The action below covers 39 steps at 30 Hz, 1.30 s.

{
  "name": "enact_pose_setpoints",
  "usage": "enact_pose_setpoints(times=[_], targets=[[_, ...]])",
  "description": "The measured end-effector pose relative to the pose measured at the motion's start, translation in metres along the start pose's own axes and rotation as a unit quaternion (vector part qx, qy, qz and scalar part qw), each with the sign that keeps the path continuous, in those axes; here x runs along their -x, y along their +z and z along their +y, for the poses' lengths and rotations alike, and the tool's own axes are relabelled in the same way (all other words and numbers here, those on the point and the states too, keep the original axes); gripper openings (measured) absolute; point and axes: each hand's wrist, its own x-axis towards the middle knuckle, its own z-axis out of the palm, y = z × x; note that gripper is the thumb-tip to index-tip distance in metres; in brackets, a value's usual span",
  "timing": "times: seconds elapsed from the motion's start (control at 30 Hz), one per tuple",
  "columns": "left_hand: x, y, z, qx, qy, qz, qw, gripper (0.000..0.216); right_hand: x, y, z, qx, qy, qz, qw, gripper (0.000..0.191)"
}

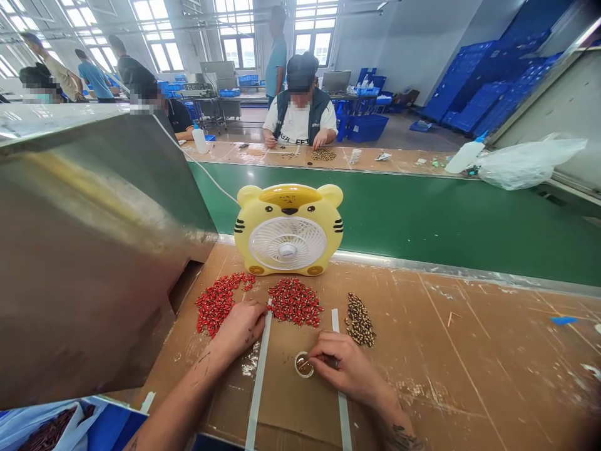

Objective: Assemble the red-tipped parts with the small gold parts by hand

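Observation:
My left hand (pixel 245 322) lies between two heaps of small red pieces, its fingers drawn together at the edge of the middle red heap (pixel 295 302). What its fingertips hold, if anything, is too small to make out. The other red heap (pixel 216 304) spreads just beyond that hand, to its left. Closed in a pinch, my right hand (pixel 345 363) grips a thin stick (pixel 305 361), whose tip reaches into a small round dish (pixel 297 372) of brownish contents. Past my right knuckles sits a pile of small dark-and-gold pieces (pixel 360 321).
A yellow animal-faced fan (pixel 288 263) stands behind the heaps. Pale tape strips (pixel 259 382) run along the cardboard-covered table (pixel 451 376). A large metal housing (pixel 94 250) rises at left. Across a green belt (pixel 422 225), another person (pixel 300 113) handles small pieces.

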Motion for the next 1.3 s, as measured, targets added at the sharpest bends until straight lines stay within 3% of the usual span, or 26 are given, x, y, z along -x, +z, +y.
enact_pose_setpoints(times=[0.1, 0.17, 0.27, 0.37, 0.5, 0.7, 1.07, 1.3], targets=[[0.004, -0.004, -0.004, 0.145, -0.046, 0.07, 0.986, 0.023, 0.0, 0.001, -0.001, 0.01, -0.022, -0.001, 1.0, 0.017], [0.005, -0.006, -0.003, 0.294, -0.086, 0.091, 0.948, 0.024, -0.001, 0.003, -0.003, 0.03, -0.036, -0.008, 0.999, 0.016], [0.003, -0.002, 0.004, 0.496, -0.11, 0.057, 0.859, 0.019, -0.003, 0.004, -0.006, 0.076, -0.038, 0.006, 0.996, 0.017], [-0.002, 0.012, 0.015, 0.614, -0.115, 0.028, 0.78, 0.015, -0.004, 0.004, -0.006, 0.086, -0.041, 0.002, 0.995, 0.018], [-0.005, 0.034, 0.023, 0.673, -0.131, -0.033, 0.727, 0.025, -0.005, 0.002, -0.008, 0.079, -0.052, -0.002, 0.995, 0.019], [0.002, 0.053, 0.019, 0.672, -0.119, -0.03, 0.73, 0.02, -0.006, 0.003, -0.007, 0.073, -0.056, -0.014, 0.996, 0.019], [0.001, 0.056, 0.024, 0.678, -0.132, -0.052, 0.722, 0.017, -0.003, 0.004, 0.0, 0.016, -0.025, 0.0, 1.0, 0.016], [0.002, 0.053, 0.027, 0.674, -0.137, -0.062, 0.723, 0.018, 0.005, 0.005, 0.008, -0.081, 0.027, 0.211, 0.974, 0.017]])
